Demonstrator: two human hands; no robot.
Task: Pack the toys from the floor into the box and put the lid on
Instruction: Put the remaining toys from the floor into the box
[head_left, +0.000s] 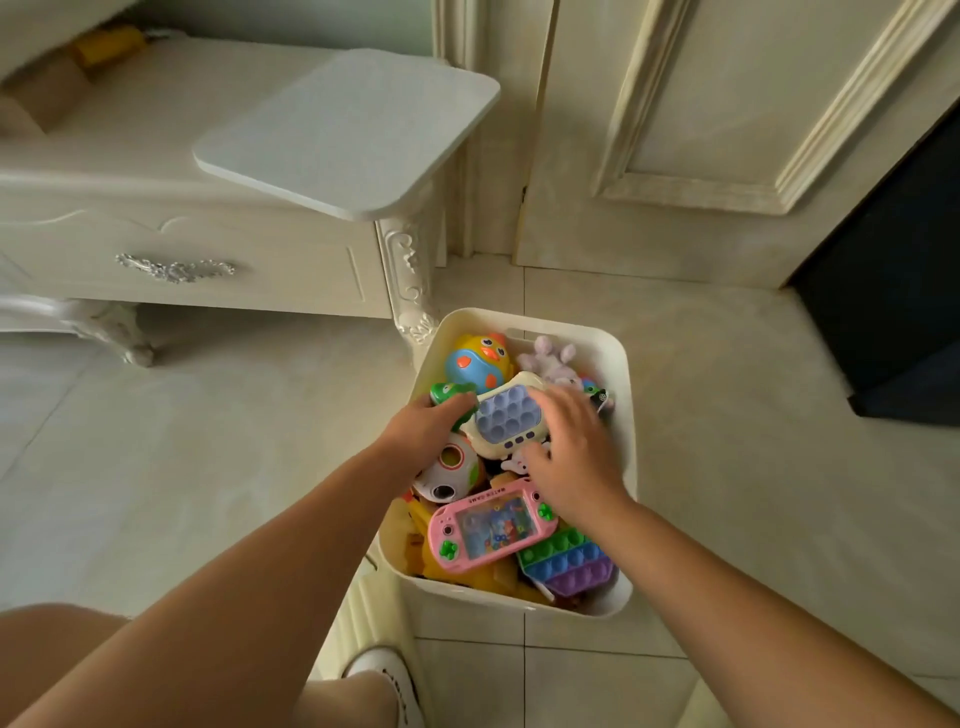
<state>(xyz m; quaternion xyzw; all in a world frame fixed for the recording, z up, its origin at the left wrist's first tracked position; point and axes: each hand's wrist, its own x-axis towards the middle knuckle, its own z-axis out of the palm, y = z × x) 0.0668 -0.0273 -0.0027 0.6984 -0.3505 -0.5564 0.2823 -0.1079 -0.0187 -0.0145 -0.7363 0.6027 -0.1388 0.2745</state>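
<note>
Left grip (427, 427) is clamped on the left end of the pop-bubble console (508, 415): knuckles up, fingers curled over its edge and tucked beside a green toy (448, 392). Right grip (571, 452) is apart, palm down, fingers fanned and only lightly bent across the console's right end, with the thumb against its near edge. From my feed both bare forearms run in from the bottom corners and converge over the box (626, 415), wrists roughly straight, hands dipped inside its rim.

The console sits on top of the pile in the cream box, which stands on the tiled floor (208, 467) just beside the carved leg of a cream cabinet (208, 265). Behind the console I see a yellow and blue duck (478, 364) and a pale purple plush rabbit (553, 364). A round white toy with an orange ring (451, 467) lies under my left wrist. Nearer me a pink handheld water game (493, 525) lies face up, overlapping a rainbow pop pad (571, 561) at the near right corner; yellow pieces (415, 530) show beneath them.

The white lid (348, 130) is off the box, lying flat on the cabinet's tabletop (156, 119) with one corner overhanging. A white shoe (384, 675) shows at the bottom edge.
</note>
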